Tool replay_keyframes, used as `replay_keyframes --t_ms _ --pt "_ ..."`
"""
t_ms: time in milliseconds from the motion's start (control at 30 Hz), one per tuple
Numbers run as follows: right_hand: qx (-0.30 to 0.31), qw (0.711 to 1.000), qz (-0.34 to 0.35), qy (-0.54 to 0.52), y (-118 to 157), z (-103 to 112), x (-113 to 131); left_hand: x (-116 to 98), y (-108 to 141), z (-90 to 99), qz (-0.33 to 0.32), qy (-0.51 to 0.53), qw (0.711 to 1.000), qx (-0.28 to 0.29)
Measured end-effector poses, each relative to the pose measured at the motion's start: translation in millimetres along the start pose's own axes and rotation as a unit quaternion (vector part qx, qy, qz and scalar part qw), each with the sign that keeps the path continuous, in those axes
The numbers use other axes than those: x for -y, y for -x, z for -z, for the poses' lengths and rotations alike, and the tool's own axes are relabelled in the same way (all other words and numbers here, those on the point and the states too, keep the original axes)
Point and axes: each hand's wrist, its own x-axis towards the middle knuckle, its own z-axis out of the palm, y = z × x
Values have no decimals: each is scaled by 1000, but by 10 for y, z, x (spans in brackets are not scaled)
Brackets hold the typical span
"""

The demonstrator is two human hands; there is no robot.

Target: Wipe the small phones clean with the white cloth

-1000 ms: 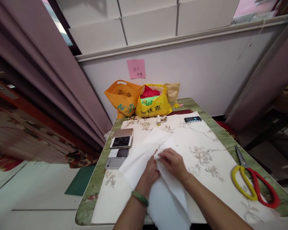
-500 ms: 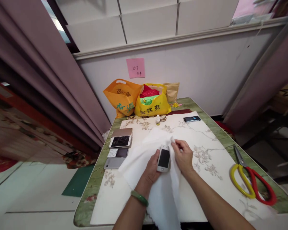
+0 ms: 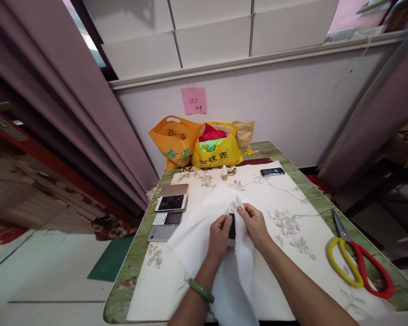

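Your left hand (image 3: 219, 236) grips a white, dark-screened rectangular phone (image 3: 231, 227); beside it, your right hand (image 3: 255, 224) pinches white fabric cloth (image 3: 244, 259), apparently wiping; the next stroke needs a steady hold.

White cloth (image 3: 197, 228): soft, matt, creased. Handheld phone (image 3: 231, 227): smooth pale casing, dark glassy screen. Green bracelet (image 3: 201, 290): polished, stone-like. Scissors (image 3: 343, 232): bare metal blades, smooth plastic handles in yellow and red. Floral sheet (image 3: 313, 244): matt, paper or vinyl, cannot tell which. Worktop (image 3: 120, 299): smooth, marbled green. Orange bag (image 3: 177, 140): matt, fabric-like. Pink note (image 3: 193, 100): plain matt paper. Curtain (image 3: 75, 77): matt mauve cloth. Floor (image 3: 64, 267): smooth, lightly glossy tile.
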Motion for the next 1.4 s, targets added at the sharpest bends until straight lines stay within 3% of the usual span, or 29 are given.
replay_keyframes --t_ms 133,233,333,533,633,733,900,1033,1267,1333,1400 --pt "-21 1000 11 -18 -13 11 -17 -110 -23 -27 -61 -125 990 15" --pt "-17 998 -19 -51 -18 -12 -31 -185 -59 -52 -81 -178 980 17" --pt "1 997 -44 -62 -13 -35 -37 -217 -131 -101 -103 -193 975 -38" --pt "61 998 -31 7 13 -35 -63 -194 -385 -180 -136 -181 960 -167" --pt "83 996 -34 27 23 -28 -73 -177 -440 -161 -132 -192 952 -198" --pt "82 996 -37 3 22 -26 -59 -176 -370 -132 -136 -228 950 -165" --pt "17 990 -73 -116 -4 -21 -39 -200 -160 -82 -120 -288 950 -27" --pt "-6 981 -98 -168 -10 -14 -54 -208 -124 -4 -91 -292 951 35" --pt "-61 969 -108 -215 -71 -9 -72 -98 -45 45 57 -142 984 93" --pt "-65 966 -111 -223 -84 2 -66 -52 5 40 101 -90 988 79" --pt "-52 968 -111 -219 -79 11 -54 -32 25 42 124 -22 992 27"
